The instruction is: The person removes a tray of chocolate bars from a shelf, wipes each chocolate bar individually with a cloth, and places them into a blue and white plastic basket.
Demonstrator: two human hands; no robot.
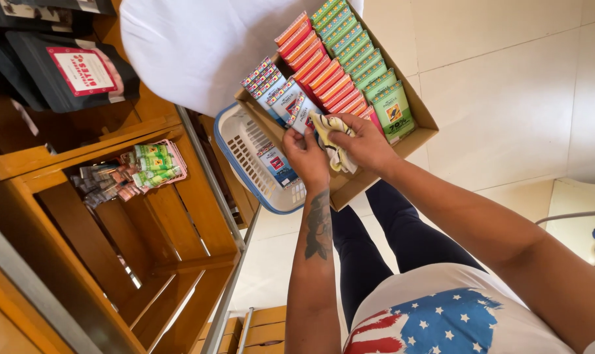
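Note:
A cardboard box (423,123) rests on a white basket with a blue rim (235,154); it holds rows of flat chocolate-bar packets in green (359,52), orange-red (317,65) and white with coloured print (271,85). My left hand (307,157) grips one white packet (302,113) at the near end of its row. My right hand (363,144) presses a yellow-and-white cloth (333,141) against that packet, right beside the left hand.
Wooden shelving (114,249) stands at the left, with dark pouches (74,72) on an upper shelf and a pile of small packets (140,170) below. A large white rounded shape (192,46) sits above the basket. The floor is pale tile (507,98).

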